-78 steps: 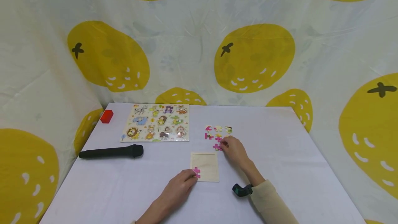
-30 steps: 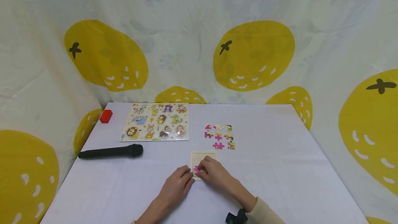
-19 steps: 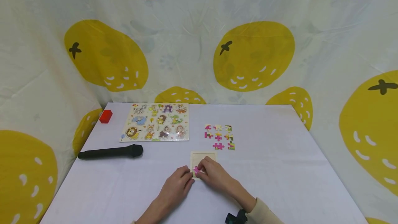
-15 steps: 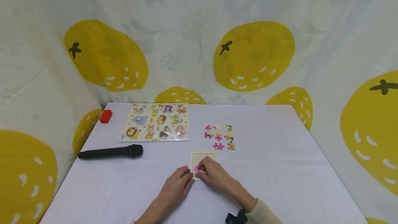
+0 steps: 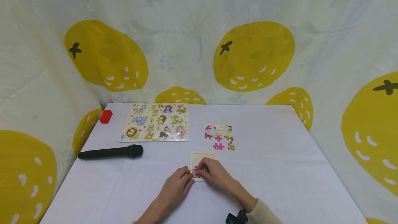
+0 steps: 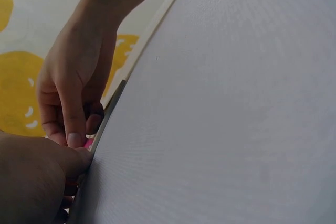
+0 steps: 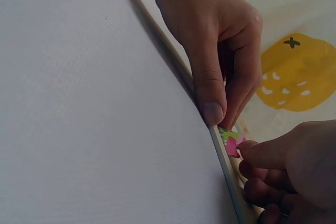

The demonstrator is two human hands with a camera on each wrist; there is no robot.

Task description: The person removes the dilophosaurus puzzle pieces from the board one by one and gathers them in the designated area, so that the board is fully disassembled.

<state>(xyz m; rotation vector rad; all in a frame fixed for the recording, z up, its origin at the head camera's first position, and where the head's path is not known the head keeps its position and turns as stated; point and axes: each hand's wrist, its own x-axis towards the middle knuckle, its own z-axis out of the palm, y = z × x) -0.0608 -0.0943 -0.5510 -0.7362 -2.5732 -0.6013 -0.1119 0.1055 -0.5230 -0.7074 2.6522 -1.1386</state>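
A small square wooden puzzle tray (image 5: 197, 157) lies on the white table in front of me. In its near left corner sits a pink and green jigsaw piece (image 5: 195, 173). My right hand (image 5: 216, 175) reaches over the tray and pinches this piece between thumb and forefinger. At the tray's left edge is my left hand (image 5: 176, 186), gripping the near left corner; the right wrist view shows its thumb (image 7: 212, 113) on the rim. Several loose jigsaw pieces (image 5: 218, 146) lie in rows beyond the tray, slightly to the right.
An animal picture board (image 5: 155, 122) lies at the back left. Nearer is a black microphone (image 5: 110, 152), and a red block (image 5: 106, 116) sits by the far left corner. A patterned curtain (image 5: 192, 51) hangs behind the table (image 5: 280, 148).
My right hand has come from the loose pieces to the jigsaw piece in the tray. My left hand has shifted slightly left, off that piece. Over the last half second, both hands barely move.
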